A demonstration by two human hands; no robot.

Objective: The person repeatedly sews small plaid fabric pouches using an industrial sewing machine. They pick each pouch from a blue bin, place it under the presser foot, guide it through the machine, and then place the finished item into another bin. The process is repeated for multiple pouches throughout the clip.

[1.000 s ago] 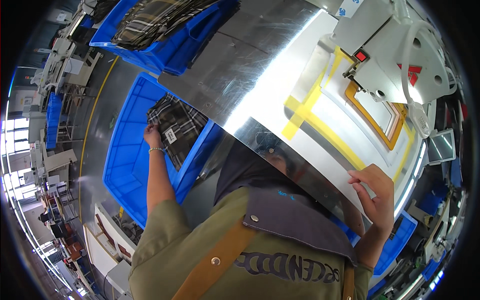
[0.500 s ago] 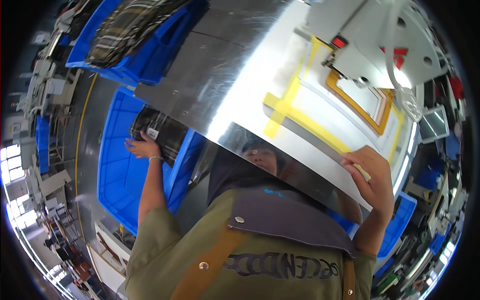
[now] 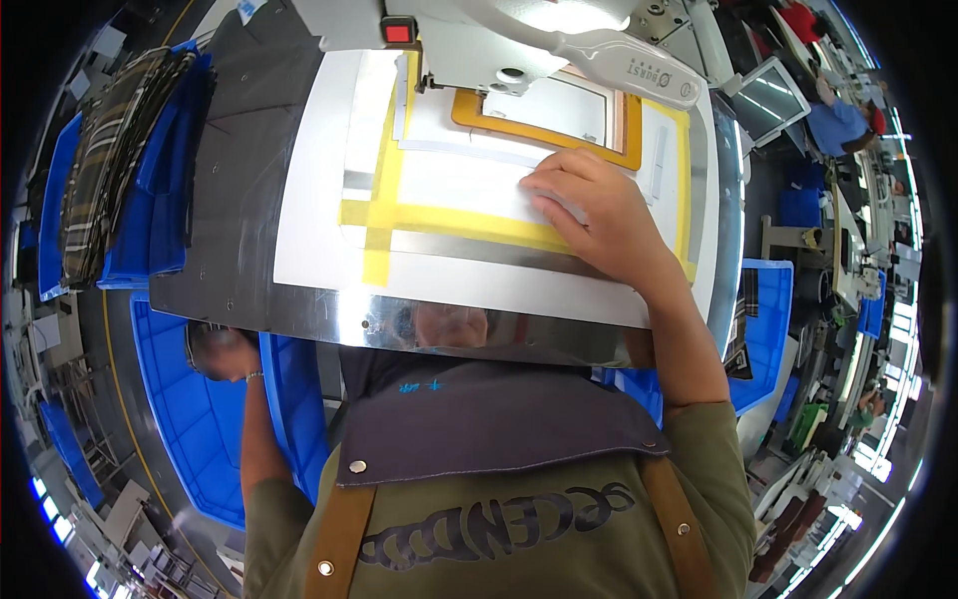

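My right hand [image 3: 604, 215] is over the white board [image 3: 309, 235] on the machine table, just on the near side of an amber frame [image 3: 544, 137]. Its fingers bend loosely, the thumb a little apart from the forefinger, and nothing shows between them. Yellow tape [image 3: 479, 226] borders the work area beneath it. Down at the left, my left hand [image 3: 236, 361] reaches into a blue bin [image 3: 185, 429] below the table edge. Blur covers its fingers and the dark cloth beside them, so I cannot tell its grip.
A pale machine head [image 3: 479, 50] with a red button [image 3: 398, 31] overhangs the board. Folded plaid cloth [image 3: 120, 150] is stacked in another blue bin [image 3: 150, 235] at the far left. A further blue bin [image 3: 768, 334] stands at the right. The metal table edge [image 3: 549, 346] runs before my chest.
The view has turned, so the table now lies nearly level. My right hand has moved from the board's near edge inward toward the amber frame. My left hand stays at the bin, now blurred.
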